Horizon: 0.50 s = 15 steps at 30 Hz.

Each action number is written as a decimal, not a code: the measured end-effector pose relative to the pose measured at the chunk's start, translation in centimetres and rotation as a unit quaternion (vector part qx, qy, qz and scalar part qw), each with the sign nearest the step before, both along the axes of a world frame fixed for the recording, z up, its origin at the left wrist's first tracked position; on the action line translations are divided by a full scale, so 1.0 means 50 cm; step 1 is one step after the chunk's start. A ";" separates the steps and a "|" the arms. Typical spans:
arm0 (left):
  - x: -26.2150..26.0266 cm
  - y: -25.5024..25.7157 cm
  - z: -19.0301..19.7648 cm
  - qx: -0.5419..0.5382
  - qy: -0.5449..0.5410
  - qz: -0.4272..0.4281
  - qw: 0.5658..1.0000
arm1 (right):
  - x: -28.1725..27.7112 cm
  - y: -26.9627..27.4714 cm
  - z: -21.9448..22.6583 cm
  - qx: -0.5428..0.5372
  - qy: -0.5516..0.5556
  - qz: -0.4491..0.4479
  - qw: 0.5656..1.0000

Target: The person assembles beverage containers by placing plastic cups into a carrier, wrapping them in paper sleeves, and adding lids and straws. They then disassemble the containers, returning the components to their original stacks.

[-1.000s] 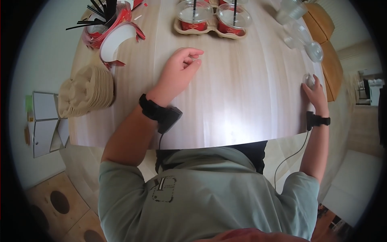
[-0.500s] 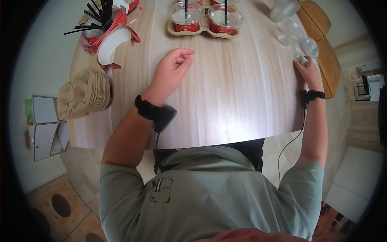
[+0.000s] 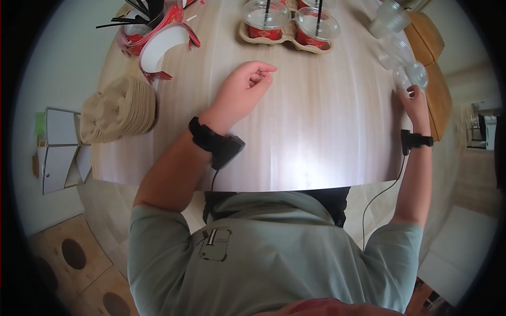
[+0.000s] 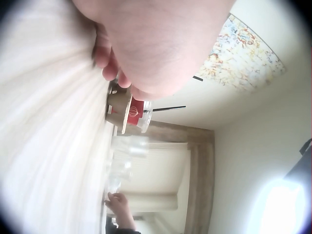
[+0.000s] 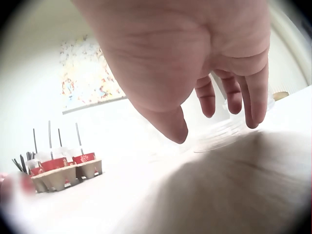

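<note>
My left hand (image 3: 245, 89) rests on the table with fingers loosely curled, holding nothing. Over at the table's right edge, my right hand (image 3: 416, 108) has its fingertips at a clear plastic lid (image 3: 401, 78). In the right wrist view the thumb and fingers point down, apart, and the clear lid (image 5: 214, 139) lies low beyond them. Another clear lid (image 3: 418, 75) is right beside it. Farther up that edge lie clear plastic pieces (image 3: 395, 52) and a stack of clear cups (image 3: 389, 20).
Red cups (image 3: 264, 32) with clear lids and black straws stand in a pulp cup carrier (image 3: 287, 38) at the back. Stacked carriers (image 3: 124, 108) sit at the left. Behind them are red-and-white paper sleeves (image 3: 161, 50) and black straws (image 3: 139, 10). A brown seat (image 3: 435, 79) borders the right edge.
My right hand has moved forward along the right edge, bringing the clear lid up beside the other lids. My left hand has stayed in place. The head view has shifted slightly.
</note>
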<state>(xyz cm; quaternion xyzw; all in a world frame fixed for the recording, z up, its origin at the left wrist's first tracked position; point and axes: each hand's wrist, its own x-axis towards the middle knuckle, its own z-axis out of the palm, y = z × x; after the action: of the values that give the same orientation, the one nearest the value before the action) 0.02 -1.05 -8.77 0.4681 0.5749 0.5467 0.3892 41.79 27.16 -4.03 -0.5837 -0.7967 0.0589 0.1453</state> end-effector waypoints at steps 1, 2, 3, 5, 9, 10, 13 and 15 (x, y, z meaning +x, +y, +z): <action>0.000 0.000 0.000 0.002 0.000 0.000 1.000 | -0.001 -0.004 0.000 0.014 0.017 0.005 1.000; 0.000 -0.001 -0.001 0.002 0.001 0.003 1.000 | 0.000 -0.006 0.001 0.013 0.024 0.013 1.000; 0.000 0.000 -0.001 0.002 0.002 0.005 1.000 | -0.004 -0.013 0.005 0.006 0.033 0.027 0.999; 0.001 -0.001 0.001 0.001 -0.001 0.006 1.000 | -0.012 -0.026 0.012 -0.008 0.050 0.054 0.997; -0.001 0.001 -0.002 0.017 -0.007 0.042 0.999 | -0.105 -0.101 0.066 -0.096 0.177 0.100 0.974; -0.002 0.004 -0.006 0.027 -0.005 0.059 0.998 | -0.130 -0.111 0.067 -0.145 0.251 0.112 0.951; -0.017 0.013 -0.009 0.062 0.051 0.123 0.989 | -0.228 -0.174 0.072 -0.303 0.441 0.143 0.833; -0.030 0.015 0.004 0.060 -0.007 0.139 0.988 | -0.288 -0.207 0.062 -0.403 0.526 0.151 0.734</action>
<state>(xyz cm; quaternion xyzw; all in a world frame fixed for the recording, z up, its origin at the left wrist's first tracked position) -1.45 -0.32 -8.59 0.4024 0.5975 0.6326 0.2845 27.40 16.83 -0.93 -0.3353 -0.5728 0.6930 0.2814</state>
